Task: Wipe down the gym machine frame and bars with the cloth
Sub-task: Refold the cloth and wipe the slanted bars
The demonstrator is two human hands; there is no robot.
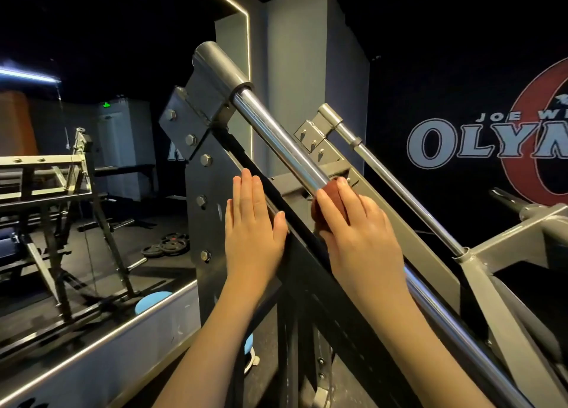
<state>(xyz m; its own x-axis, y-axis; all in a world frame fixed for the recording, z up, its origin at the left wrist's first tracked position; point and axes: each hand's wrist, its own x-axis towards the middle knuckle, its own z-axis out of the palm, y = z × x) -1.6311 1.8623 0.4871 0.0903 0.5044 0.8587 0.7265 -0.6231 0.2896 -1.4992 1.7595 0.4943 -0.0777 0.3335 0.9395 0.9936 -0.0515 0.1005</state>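
A slanted chrome bar (pixel 276 137) runs from upper left to lower right across the grey machine frame (pixel 203 124). My right hand (pixel 356 238) grips a reddish-brown cloth (pixel 333 198) wrapped around this bar near its middle. My left hand (pixel 252 223) lies flat with straight fingers against the dark slanted frame plate, just left of the bar. A second, thinner chrome bar (pixel 399 189) slopes parallel to it on the right.
A large wall mirror (pixel 76 192) on the left reflects other gym machines and weight plates. A grey pillar (pixel 292 78) stands behind the machine. Grey frame tubes (pixel 507 241) cross at the right. A blue-topped object (pixel 249 344) sits on the floor below.
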